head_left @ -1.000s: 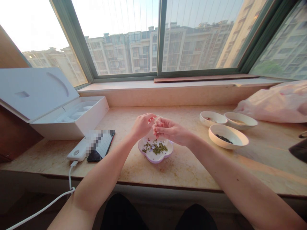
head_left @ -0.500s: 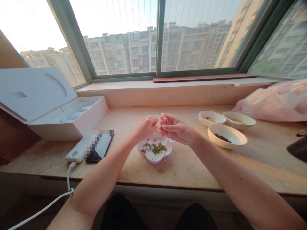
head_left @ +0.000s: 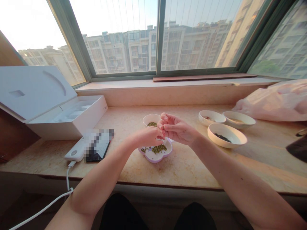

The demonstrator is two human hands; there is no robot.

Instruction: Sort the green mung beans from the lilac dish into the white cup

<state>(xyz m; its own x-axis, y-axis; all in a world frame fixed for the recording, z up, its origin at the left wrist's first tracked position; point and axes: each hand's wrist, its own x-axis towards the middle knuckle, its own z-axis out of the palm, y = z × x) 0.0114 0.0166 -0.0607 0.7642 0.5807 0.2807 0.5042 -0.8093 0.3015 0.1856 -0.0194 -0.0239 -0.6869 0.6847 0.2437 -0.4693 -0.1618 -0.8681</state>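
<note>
My right hand (head_left: 178, 128) is raised over the dishes, its fingers curled and pinched together on a small greenish mung bean (head_left: 163, 127). My left hand (head_left: 147, 136) hangs palm down right beside it, fingertips close to the right fingers, thumb and fingers slightly apart with nothing visible in them. Below both hands sits a lilac flower-shaped dish (head_left: 154, 159), where mung beans (head_left: 159, 149) lie partly hidden by the left hand. Behind, a round white bowl (head_left: 145, 120) holds more mung beans (head_left: 152, 124); the hands cover part of it.
To the right stand three white bowls, one with dark beans (head_left: 222, 138). A plastic bag (head_left: 275, 100) lies behind them. At left are an open white box (head_left: 88, 116), a phone (head_left: 99, 150) and a white power bank (head_left: 75, 153) with a cable (head_left: 68, 179). The counter's front edge runs below.
My left hand has moved down and slightly right, from in front of the round bowl to over the flower-shaped dish, uncovering the bowl's beans. My right hand has barely moved.
</note>
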